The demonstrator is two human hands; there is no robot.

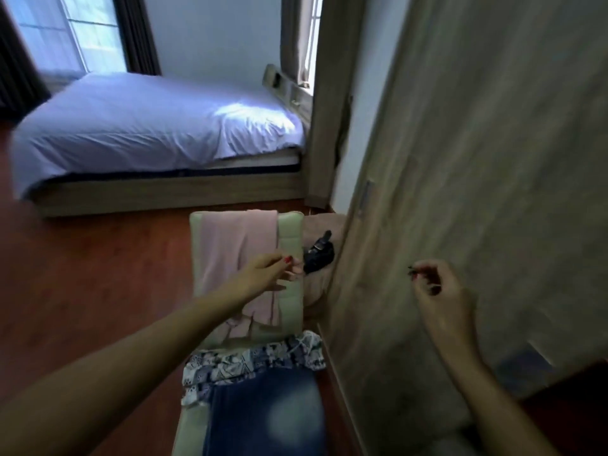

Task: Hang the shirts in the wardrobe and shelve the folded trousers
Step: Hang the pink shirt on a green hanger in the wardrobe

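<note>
A pink shirt (237,258) is draped over the back of a pale green chair (291,238). My left hand (266,271) reaches over it, fingers apart, touching or just above the cloth. On the chair seat lie a patterned blue-and-white garment (250,360) and folded blue denim trousers (266,416). My right hand (441,291) hovers in front of the closed wooden wardrobe door (477,159), fingers curled loosely; the frame is blurred, so whether it pinches anything is unclear.
A bed with a pale blue cover (148,130) stands beyond the chair on the red-brown floor (82,274). A black object (319,255) lies on a beige surface between chair and wardrobe. The windows with dark curtains (138,31) are at the back.
</note>
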